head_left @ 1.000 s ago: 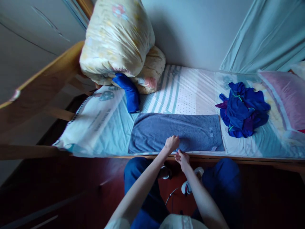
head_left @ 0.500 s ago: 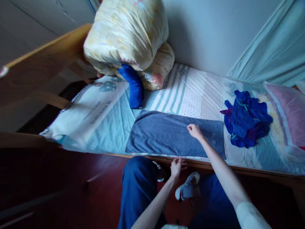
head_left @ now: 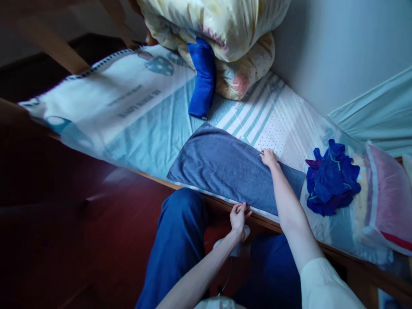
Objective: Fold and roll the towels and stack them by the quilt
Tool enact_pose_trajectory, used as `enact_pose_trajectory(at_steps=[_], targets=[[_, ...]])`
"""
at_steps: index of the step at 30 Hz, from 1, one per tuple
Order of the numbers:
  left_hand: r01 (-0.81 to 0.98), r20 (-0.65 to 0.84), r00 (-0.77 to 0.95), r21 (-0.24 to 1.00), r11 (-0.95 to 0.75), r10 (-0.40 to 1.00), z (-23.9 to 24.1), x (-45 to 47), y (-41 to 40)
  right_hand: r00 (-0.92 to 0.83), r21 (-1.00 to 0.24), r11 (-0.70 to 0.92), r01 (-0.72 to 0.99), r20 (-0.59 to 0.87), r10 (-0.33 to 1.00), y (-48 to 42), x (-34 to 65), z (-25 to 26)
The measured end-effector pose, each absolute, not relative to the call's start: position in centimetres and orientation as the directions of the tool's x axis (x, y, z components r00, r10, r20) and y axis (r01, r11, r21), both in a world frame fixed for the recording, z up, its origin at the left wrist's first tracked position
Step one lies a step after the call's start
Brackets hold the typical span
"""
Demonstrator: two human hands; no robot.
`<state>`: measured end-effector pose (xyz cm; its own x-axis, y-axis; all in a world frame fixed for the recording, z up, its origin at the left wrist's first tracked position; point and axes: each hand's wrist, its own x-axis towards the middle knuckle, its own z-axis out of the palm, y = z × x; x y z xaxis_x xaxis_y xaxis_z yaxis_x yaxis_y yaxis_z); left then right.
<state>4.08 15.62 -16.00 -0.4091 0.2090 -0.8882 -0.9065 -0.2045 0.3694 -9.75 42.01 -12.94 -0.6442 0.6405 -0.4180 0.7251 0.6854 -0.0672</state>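
A grey-blue towel (head_left: 222,159) lies spread flat along the front of the bed, with light wrinkles on its left half. My left hand (head_left: 238,218) is at its near long edge, thumb and fingers pinched on the border. Across from it, my right hand (head_left: 269,157) reaches over the towel and grips the far long edge, its fingertips partly hidden. My right forearm covers part of the towel's right end.
A rolled dark blue cloth (head_left: 203,79) leans against a folded yellow quilt (head_left: 244,25) at the back. To the right lie crumpled blue clothes (head_left: 334,176) and a pink pillow (head_left: 389,197). The wooden bed edge (head_left: 212,201) runs above my knees.
My right hand has moved from above the towel's middle to its far edge. My left hand has come up to the near edge. The view has turned and tilted down.
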Motion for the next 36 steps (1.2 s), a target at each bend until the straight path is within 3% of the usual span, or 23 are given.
enact_pose_trajectory(at_steps=[4,8,17,22,28,36], targets=[[-0.883,-0.855,-0.459,0.410,-0.231,0.239,-16.6,4.0,15.8,-0.640,-0.037,0.692,0.721,-0.419,0.644,42.2,-10.1,-12.9],[-0.837,-0.810,-0.538,0.480,-0.264,0.231,-16.5,4.6,15.9,-0.638,-0.116,0.649,0.752,-0.376,0.672,42.9,-9.8,-12.1],[-0.645,-0.604,-0.758,0.750,-0.147,0.245,-16.1,5.5,12.3,-0.660,-0.617,0.407,0.673,-0.254,0.707,44.0,-6.2,-6.9],[-0.596,-0.532,-0.792,0.780,-0.190,0.299,-14.0,4.3,7.4,-0.709,-0.839,0.223,0.496,-0.242,0.663,42.8,-0.9,-0.8],[-0.513,-0.402,-0.844,0.798,-0.317,0.355,-7.3,-2.2,5.9,-0.720,-0.949,0.119,0.292,-0.136,0.681,41.3,6.8,5.8],[-0.178,0.068,-0.820,0.914,-0.365,0.569,9.6,-11.2,10.9,-0.491,-0.991,0.120,-0.053,0.130,0.861,38.8,14.4,14.7]])
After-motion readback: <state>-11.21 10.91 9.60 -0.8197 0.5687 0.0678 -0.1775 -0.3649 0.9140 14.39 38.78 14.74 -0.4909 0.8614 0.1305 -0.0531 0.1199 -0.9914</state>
